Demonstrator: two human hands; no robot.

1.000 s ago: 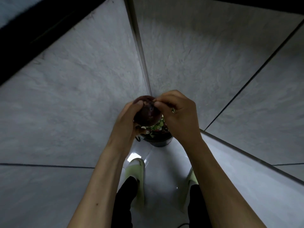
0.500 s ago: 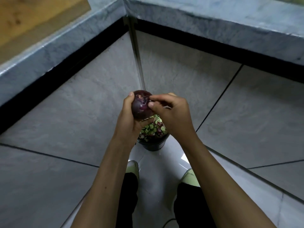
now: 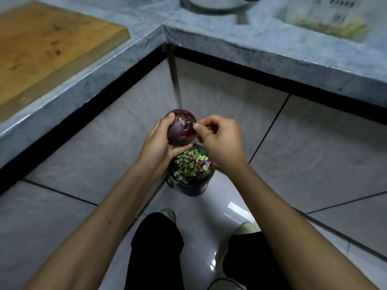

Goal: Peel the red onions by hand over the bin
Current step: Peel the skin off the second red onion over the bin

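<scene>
A dark red onion (image 3: 180,128) is held above a small dark bin (image 3: 193,186) that stands on the floor in the corner under the counter. My left hand (image 3: 160,143) grips the onion from the left and below, thumb on its top. My right hand (image 3: 219,139) pinches a strip of the onion's skin at the onion's upper right side. A brighter red patch shows where skin has lifted. The bin is filled with green vegetable slices and purple scraps.
A grey stone counter (image 3: 230,45) runs around the corner above the bin. On it lie a wooden cutting board (image 3: 41,49) at the left, a white bowl (image 3: 215,3) and a clear bag of vegetables (image 3: 326,19) at the back. My feet and legs stand just behind the bin.
The view has tilted upward, bringing the counter and cutting board into sight. Both hands stay on the onion over the bin; the right fingers have pulled a little to the right.
</scene>
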